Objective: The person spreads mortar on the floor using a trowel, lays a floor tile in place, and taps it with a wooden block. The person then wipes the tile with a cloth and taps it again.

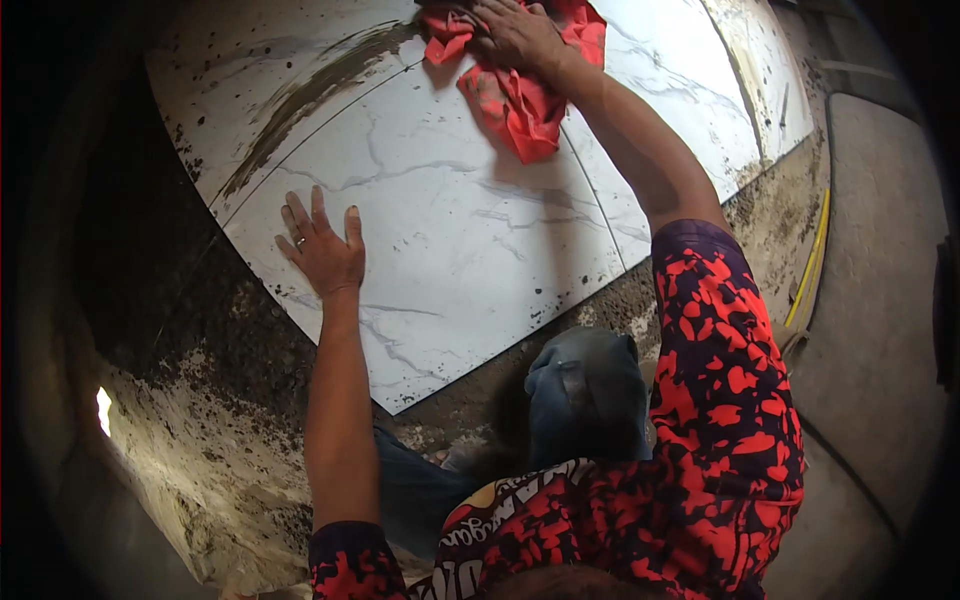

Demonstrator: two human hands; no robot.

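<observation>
Atop the grey-veined white square tile [430, 240], the left hand [328, 252] lies spread while the right hand [520, 38], grip unclear, presses a crumpled red cloth [522, 120] at its far corner, where lopsided weight could tilt it.

Light seems strongest from the top, washing the white tiles [440, 260] almost to glare at upper right, while a soft shadow falls below the red cloth [525, 115]. At left the dark soil [190, 290] sinks into dimness; lower down, a small blown-out spot [104, 411] shines. Fisheye distortion bends the tile edges, black vignetting swallows the corners, and the middle looks fairly sharp.
</observation>
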